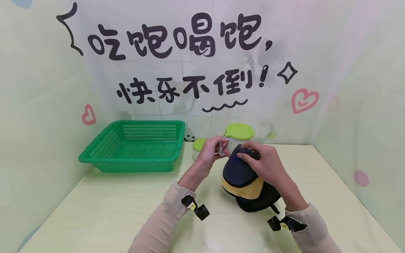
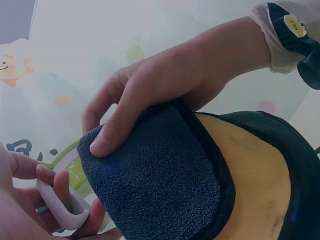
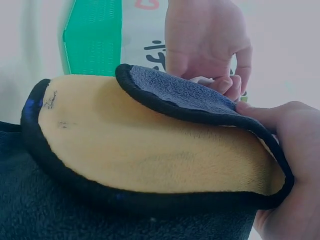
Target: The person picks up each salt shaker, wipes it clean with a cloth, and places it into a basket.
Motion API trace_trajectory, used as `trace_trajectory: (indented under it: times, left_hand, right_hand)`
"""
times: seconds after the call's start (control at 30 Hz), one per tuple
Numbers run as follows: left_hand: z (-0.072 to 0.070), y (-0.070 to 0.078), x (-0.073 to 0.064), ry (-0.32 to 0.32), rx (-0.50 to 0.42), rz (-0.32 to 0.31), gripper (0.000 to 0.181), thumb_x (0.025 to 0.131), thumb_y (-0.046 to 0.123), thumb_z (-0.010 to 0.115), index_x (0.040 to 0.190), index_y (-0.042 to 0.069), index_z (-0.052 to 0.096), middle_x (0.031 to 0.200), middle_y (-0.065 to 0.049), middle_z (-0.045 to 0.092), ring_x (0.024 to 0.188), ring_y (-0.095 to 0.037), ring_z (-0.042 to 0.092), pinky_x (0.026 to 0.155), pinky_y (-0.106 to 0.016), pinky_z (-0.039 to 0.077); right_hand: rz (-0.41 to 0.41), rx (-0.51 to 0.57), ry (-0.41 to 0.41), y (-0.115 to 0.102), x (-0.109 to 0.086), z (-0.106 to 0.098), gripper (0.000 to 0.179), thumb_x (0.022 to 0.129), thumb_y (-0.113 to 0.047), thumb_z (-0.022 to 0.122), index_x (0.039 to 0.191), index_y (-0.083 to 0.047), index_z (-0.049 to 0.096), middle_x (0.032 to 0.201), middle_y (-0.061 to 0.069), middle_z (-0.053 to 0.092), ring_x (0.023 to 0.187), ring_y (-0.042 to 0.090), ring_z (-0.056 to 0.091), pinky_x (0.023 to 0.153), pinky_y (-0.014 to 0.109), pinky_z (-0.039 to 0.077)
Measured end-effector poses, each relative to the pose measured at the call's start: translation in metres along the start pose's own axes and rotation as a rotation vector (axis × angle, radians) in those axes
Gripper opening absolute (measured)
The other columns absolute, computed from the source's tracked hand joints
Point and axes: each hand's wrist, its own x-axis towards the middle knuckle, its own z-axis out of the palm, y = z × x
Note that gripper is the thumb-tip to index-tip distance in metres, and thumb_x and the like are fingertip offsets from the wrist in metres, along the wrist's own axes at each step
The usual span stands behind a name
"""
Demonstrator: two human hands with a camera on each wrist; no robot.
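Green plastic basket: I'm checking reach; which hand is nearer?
Left. In the head view, the left hand is right of the basket; the right hand is farther right, gripping navy-and-yellow cloth.

On the pale wood-grain table (image 1: 107, 211): at the back left corner, a green slotted plastic basket (image 1: 136, 166); near the back edge's middle, a lime-lidded container (image 1: 238, 131) and a second lime-lidded container (image 1: 198, 144), partly hidden.
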Motion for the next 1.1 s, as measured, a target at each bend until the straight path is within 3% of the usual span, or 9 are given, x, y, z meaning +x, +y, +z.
trace_trajectory:
  times: [0.2, 0.37, 0.5, 0.67, 0.97, 1.1]
  left_hand:
    - [0.0, 0.0022, -0.001, 0.003, 0.005, -0.006, 0.03, 0.1, 0.022, 0.047, 0.073, 0.01, 0.052, 0.065, 0.002, 0.055, 0.065, -0.017, 0.061, 0.083, -0.032, 0.057]
    - [-0.0013, 0.0047, -0.0009, 0.01, -0.01, 0.001, 0.03, 0.1, 0.022, 0.047, 0.073, 0.009, 0.051, 0.067, 0.001, 0.051, 0.064, -0.016, 0.06, 0.082, -0.033, 0.058]
    - [-0.0023, 0.0047, -0.0003, 0.012, -0.017, -0.008, 0.03, 0.099, 0.023, 0.046, 0.072, 0.009, 0.05, 0.068, 0.002, 0.049, 0.064, -0.016, 0.059, 0.081, -0.033, 0.058]
    - [-0.0039, 0.0038, -0.0005, 0.014, -0.015, -0.019, 0.031, 0.1, 0.023, 0.046, 0.072, 0.009, 0.049, 0.066, 0.002, 0.049, 0.064, -0.017, 0.057, 0.081, -0.033, 0.058]
    - [-0.004, 0.0013, 0.001, -0.002, -0.014, -0.03, 0.031, 0.098, 0.023, 0.047, 0.069, 0.009, 0.049, 0.062, 0.002, 0.049, 0.062, -0.017, 0.053, 0.075, -0.033, 0.057]
    - [-0.003, 0.0008, 0.0022, 0.002, -0.026, -0.035, 0.031, 0.097, 0.022, 0.048, 0.068, 0.01, 0.048, 0.061, 0.002, 0.049, 0.062, -0.017, 0.053, 0.075, -0.033, 0.056]
  right_hand:
    - [0.058, -0.014, -0.11, 0.0015, 0.0002, 0.0002, 0.013, 0.089, -0.02, 0.081, 0.101, -0.016, 0.074, 0.094, -0.002, 0.077, 0.082, 0.012, 0.069, 0.074, 0.034, 0.057]
    - [0.086, -0.019, -0.225, 0.003, 0.0006, 0.0001, 0.01, 0.091, -0.023, 0.079, 0.099, -0.02, 0.074, 0.088, -0.005, 0.074, 0.073, 0.012, 0.06, 0.068, 0.029, 0.052]
    - [0.086, -0.016, -0.255, 0.0034, 0.0009, -0.0004, 0.009, 0.09, -0.023, 0.079, 0.097, -0.022, 0.073, 0.084, -0.007, 0.072, 0.067, 0.01, 0.055, 0.065, 0.027, 0.048]
    - [0.063, -0.03, -0.221, 0.0021, 0.0003, -0.0009, 0.01, 0.09, -0.024, 0.08, 0.098, -0.022, 0.074, 0.085, -0.008, 0.072, 0.069, 0.008, 0.056, 0.066, 0.027, 0.05]
    - [0.035, -0.015, -0.067, -0.0015, 0.001, -0.0035, 0.014, 0.089, -0.019, 0.081, 0.101, -0.015, 0.074, 0.093, -0.001, 0.077, 0.08, 0.012, 0.069, 0.073, 0.034, 0.058]
    - [0.046, -0.007, -0.066, -0.0014, 0.0008, -0.0044, 0.014, 0.089, -0.019, 0.081, 0.101, -0.015, 0.074, 0.092, -0.001, 0.077, 0.079, 0.013, 0.069, 0.073, 0.034, 0.058]
